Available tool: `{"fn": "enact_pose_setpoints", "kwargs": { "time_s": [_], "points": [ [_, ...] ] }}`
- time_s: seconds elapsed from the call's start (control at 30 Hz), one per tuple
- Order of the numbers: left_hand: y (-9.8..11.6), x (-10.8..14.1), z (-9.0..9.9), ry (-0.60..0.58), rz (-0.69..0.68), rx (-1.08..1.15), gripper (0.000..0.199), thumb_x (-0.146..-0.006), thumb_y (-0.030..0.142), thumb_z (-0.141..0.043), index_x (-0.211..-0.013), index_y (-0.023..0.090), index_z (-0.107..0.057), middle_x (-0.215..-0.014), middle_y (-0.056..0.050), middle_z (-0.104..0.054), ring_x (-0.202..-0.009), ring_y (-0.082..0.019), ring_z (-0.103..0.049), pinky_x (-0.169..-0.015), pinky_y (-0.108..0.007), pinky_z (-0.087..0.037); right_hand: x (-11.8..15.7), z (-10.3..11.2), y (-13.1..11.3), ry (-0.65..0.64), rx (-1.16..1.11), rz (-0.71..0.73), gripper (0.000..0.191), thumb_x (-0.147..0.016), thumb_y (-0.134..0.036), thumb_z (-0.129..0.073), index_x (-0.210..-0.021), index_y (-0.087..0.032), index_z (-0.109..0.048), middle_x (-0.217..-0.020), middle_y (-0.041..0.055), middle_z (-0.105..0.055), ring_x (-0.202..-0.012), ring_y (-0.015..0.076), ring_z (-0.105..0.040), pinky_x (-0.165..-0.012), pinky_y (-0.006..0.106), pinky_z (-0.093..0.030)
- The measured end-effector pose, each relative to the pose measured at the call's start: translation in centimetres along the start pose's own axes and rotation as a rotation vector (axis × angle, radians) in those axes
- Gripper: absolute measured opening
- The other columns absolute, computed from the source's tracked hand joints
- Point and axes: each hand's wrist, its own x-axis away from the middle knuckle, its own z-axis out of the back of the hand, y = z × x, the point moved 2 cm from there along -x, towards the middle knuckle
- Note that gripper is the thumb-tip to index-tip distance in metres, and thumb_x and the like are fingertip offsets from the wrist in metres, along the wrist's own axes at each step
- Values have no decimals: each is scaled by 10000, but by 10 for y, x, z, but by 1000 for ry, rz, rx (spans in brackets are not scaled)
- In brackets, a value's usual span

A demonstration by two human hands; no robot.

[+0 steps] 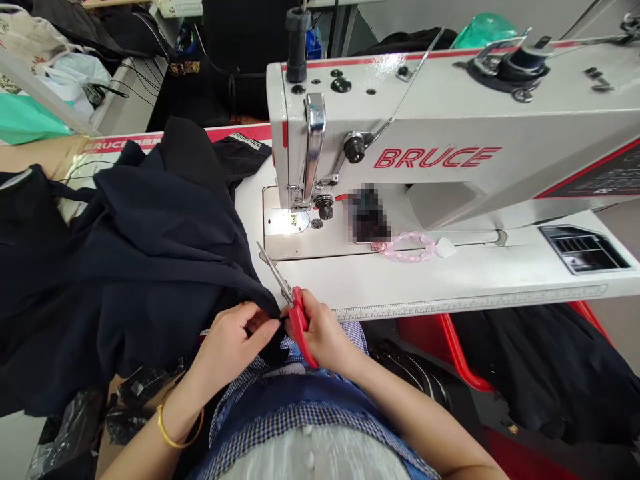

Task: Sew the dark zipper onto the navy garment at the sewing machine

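Dark navy fabric lies in a heap over the left of the sewing table and hangs off its front edge. My left hand is closed on an edge of this fabric, thumb and fingers pinched together. Red-handled scissors are in my right hand, their slim blades pointing up and left over the table edge, nearly together. The fingertips of my right hand also come close to the fabric edge beside my left thumb; whether they touch it is hidden. Behind the blades stands the needle plate of the sewing machine.
A white sewing machine fills the right and back. Under its arm lie a blurred dark object and a pink beaded strap. A ruler strip runs along the front edge. A red chair frame holds dark cloth at right.
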Motion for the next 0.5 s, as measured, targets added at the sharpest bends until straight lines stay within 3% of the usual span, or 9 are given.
{"fn": "enact_pose_setpoints", "kwargs": {
  "time_s": [0.13, 0.3, 0.37, 0.5],
  "points": [
    [6, 8, -5, 70, -42, -96, 157, -785, 312, -493, -727, 188, -569, -647, 12, -602, -584, -120, -547, -556, -219, -419, 2, -8, 3, 42, -55, 3, 138, -692, -145, -479, -807, -204, -431, -662, -29, -527, -550, 105, -458, -521, 206, -357],
    [11, 13, -8, 242, -107, -185, 144, -761, 237, -462, -663, 183, -552, -589, 17, -584, -542, -111, -538, -558, -217, -414, 4, -13, 4, 85, -153, 44, 144, -668, -150, -484, -785, -199, -414, -654, -40, -493, -541, 91, -432, -525, 203, -364],
    [7, 14, -9, 233, -61, -122, 168, -762, 246, -455, -647, 176, -555, -564, 19, -568, -517, -106, -522, -533, -214, -405, 4, -14, 5, 112, -230, 43, 136, -680, -152, -480, -774, -203, -396, -657, -43, -480, -548, 89, -428, -526, 200, -370],
    [-7, 16, -9, 177, 132, 226, 198, -762, 318, -476, -719, 158, -585, -606, 9, -584, -540, -110, -535, -510, -203, -432, 6, -9, 3, 118, -283, 16, 98, -732, -178, -478, -765, -212, -392, -671, -39, -503, -576, 101, -469, -555, 212, -400]
  ]
}}
